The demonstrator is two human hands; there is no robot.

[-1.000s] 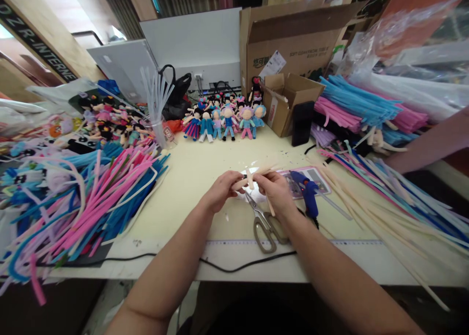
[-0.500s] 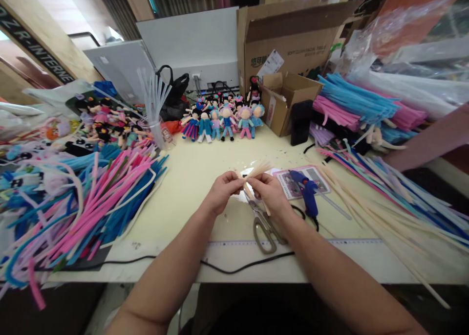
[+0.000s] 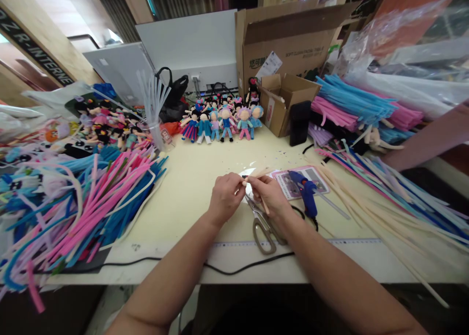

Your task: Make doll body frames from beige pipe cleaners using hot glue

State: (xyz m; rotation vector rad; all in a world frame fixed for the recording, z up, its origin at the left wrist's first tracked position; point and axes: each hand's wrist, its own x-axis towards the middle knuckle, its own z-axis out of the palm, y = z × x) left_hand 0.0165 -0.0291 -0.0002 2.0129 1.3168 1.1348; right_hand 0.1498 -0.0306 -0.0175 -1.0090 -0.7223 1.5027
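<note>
My left hand and my right hand meet over the middle of the table, fingertips nearly touching. Both pinch a short cream pipe cleaner; one end pokes out below my right hand, and a small tip shows between the fingers. Most of it is hidden by the fingers. Right under the hands lie scissors with grey-brown handles, their blades pointing away from me. Just to the right, a blue glue gun rests on a printed card.
Colourful pipe cleaners heap at the left. Cream ones spread on the right. Small dolls stand at the back beside an open carton and a black phone-like object. A ruler and black cable run along the front.
My left hand has turned over, its back now facing up and its fingers curled in. The blurred cream strands fanning above the fingers now appear lower, to the right. My right hand has barely moved.
</note>
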